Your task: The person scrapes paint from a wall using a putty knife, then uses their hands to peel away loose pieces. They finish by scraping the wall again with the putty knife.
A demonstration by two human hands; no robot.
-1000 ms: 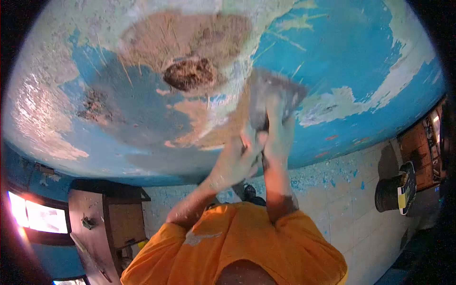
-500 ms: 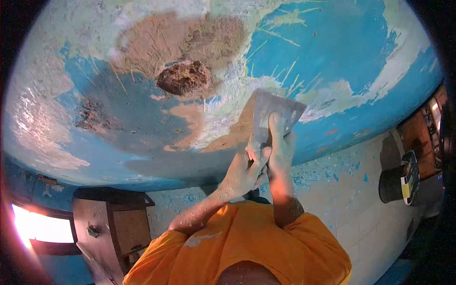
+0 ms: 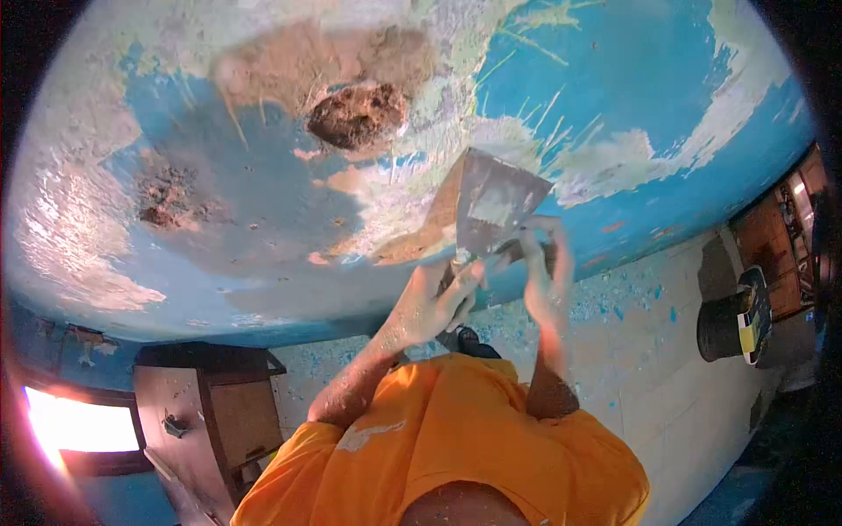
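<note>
A wide metal scraper [image 3: 498,206] with pale residue on its blade is held up in front of the wall [image 3: 614,79], which has peeling blue paint and whitish patches. My left hand [image 3: 436,302] is wrapped round the scraper's handle at the blade's lower end. Just right of the blade is my right hand [image 3: 545,272], blurred, with its fingers apart and nothing visible in them. Above and left of the blade, a rough brown hole [image 3: 358,116] shows in the wall, with a smaller crumbled patch [image 3: 167,193] farther left.
A wooden cabinet [image 3: 171,412] stands at the lower left beside a bright window [image 3: 83,421]. Blue paint flakes lie on the tiled floor [image 3: 658,386]. At the right are a black bucket [image 3: 721,331] and a wooden piece of furniture [image 3: 772,245].
My right hand has come off the scraper and moved right, its fingers opening. The scraper and my left hand have shifted slightly left.
</note>
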